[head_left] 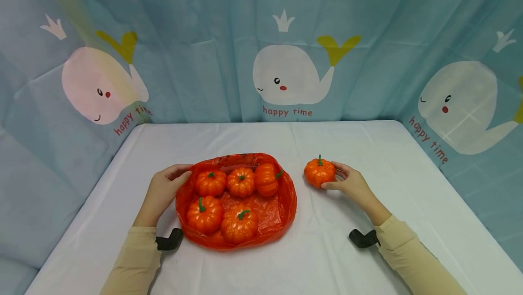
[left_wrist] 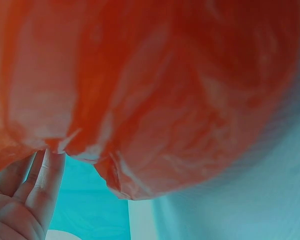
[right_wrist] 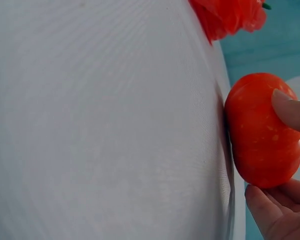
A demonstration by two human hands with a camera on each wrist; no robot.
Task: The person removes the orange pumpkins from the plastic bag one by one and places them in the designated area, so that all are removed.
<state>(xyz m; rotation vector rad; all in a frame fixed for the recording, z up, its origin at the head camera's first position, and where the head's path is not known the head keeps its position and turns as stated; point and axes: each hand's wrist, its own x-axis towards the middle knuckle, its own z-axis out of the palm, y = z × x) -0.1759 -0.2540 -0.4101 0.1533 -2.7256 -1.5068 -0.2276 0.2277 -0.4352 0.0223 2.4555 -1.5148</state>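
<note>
A red plastic bag (head_left: 267, 229) lies wide open on the table, its rim spread into a rough oval. Inside sit several small orange toy pumpkins with green stems, among them one pumpkin (head_left: 210, 182) at the back left and another (head_left: 239, 226) at the front. My left hand (head_left: 165, 188) holds the bag's left rim between thumb and fingers; in the left wrist view the red plastic (left_wrist: 165, 110) covers part of the fingers. To the right of the bag, my right hand (head_left: 350, 184) grips a separate pumpkin (head_left: 318, 172) by its right side, thumb in front.
A white cloth covers the table (head_left: 327, 249). Behind and at both sides hangs a blue curtain (head_left: 196, 86) printed with whales. Black straps with a protruding piece sit at both wrists, the left one (head_left: 169, 240) close to the bag.
</note>
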